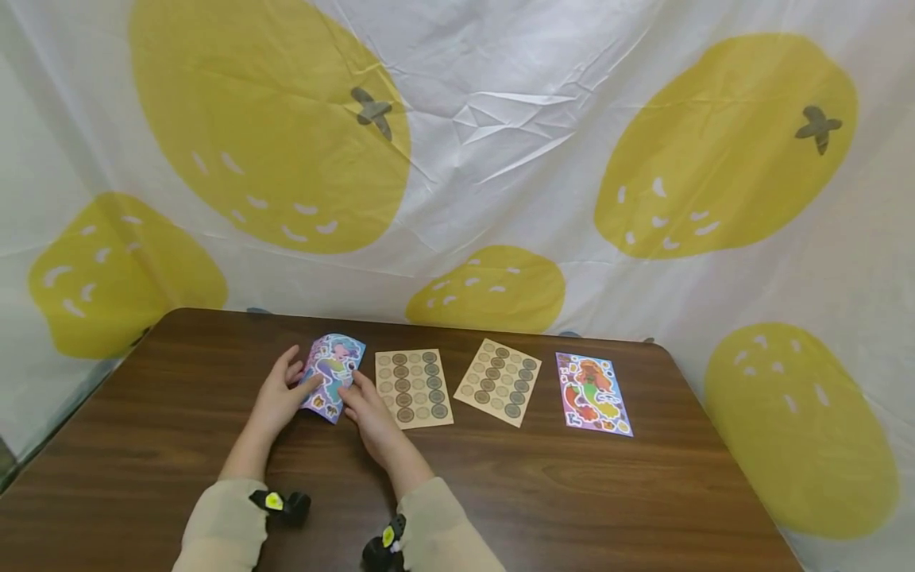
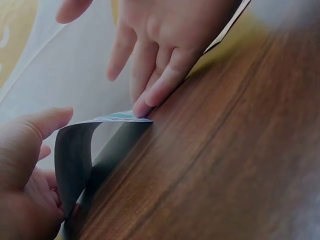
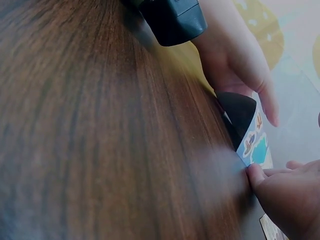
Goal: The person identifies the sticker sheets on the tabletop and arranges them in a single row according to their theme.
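Observation:
A purple-and-blue mermaid sticker sheet (image 1: 330, 373) lies toward the left of the table, arched so that its left part stands raised. My left hand (image 1: 275, 400) holds that raised side, its thumb on top and its fingers at the curled-down edge. In the left wrist view, the dark underside of the sticker sheet (image 2: 73, 160) shows. My right hand (image 1: 375, 415) touches the sheet's right edge with its fingertips, pressing it down near the tabletop; its fingers (image 2: 145, 67) are mostly straight. In the right wrist view, the right thumb (image 3: 256, 175) meets the sheet's corner.
Two tan sheets of round stickers, one straight (image 1: 415, 389) and one tilted (image 1: 499, 383), lie right of my hands. Farther right lies another mermaid sticker sheet (image 1: 595, 395). Behind the brown wooden table (image 1: 557, 508) hangs a white cloth (image 1: 500, 159) with yellow fruit prints.

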`<action>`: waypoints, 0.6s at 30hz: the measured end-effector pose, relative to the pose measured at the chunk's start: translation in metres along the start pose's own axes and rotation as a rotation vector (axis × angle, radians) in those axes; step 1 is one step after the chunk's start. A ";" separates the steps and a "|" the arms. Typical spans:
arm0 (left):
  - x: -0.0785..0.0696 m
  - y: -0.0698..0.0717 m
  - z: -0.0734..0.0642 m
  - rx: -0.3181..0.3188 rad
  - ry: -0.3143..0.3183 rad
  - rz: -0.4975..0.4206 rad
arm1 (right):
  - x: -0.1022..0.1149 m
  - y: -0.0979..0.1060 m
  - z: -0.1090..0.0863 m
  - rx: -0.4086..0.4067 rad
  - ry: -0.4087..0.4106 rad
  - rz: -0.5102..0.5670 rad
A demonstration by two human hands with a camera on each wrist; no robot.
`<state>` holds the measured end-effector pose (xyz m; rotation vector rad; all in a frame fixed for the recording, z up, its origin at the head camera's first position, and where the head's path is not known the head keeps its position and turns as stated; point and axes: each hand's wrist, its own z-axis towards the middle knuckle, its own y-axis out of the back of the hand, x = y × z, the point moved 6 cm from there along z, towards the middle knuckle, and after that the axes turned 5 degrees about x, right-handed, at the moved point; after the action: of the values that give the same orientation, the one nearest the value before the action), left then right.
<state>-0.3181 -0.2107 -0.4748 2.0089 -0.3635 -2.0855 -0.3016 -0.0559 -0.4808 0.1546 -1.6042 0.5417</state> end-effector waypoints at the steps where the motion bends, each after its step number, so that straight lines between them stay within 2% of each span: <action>1: 0.000 -0.001 0.000 0.003 -0.002 -0.007 | 0.000 0.000 0.000 0.001 0.000 -0.002; 13: 0.000 -0.007 -0.004 0.023 -0.002 -0.101 | -0.002 -0.002 -0.001 -0.002 -0.019 -0.057; 18: 0.001 -0.009 -0.005 0.030 -0.013 -0.100 | -0.003 -0.004 -0.002 0.000 -0.032 -0.086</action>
<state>-0.3128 -0.2027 -0.4784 2.0713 -0.3045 -2.1651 -0.2980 -0.0593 -0.4824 0.2323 -1.6213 0.4748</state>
